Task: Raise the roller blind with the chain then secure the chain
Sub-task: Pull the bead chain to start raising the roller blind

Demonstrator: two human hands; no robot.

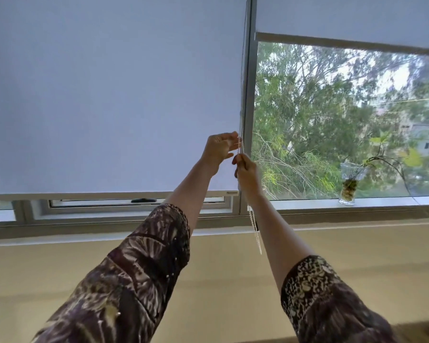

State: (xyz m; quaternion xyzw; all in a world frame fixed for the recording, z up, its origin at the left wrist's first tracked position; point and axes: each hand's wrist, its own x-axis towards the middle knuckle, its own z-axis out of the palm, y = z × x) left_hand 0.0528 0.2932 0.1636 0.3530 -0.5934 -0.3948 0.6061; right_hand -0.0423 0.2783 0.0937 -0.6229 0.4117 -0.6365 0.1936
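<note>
A pale grey roller blind covers the left window almost down to the sill; its bottom bar hangs just above the window handle. A white bead chain runs down the blind's right edge beside the frame post and ends in a loop below the sill. My left hand pinches the chain with its fingertips, higher up. My right hand is closed around the chain just below it. Both arms wear dark patterned sleeves.
A second roller blind on the right window is raised high, showing trees outside. A glass vase with a plant cutting stands on the sill. A black window handle sits under the left blind. A beige wall lies below.
</note>
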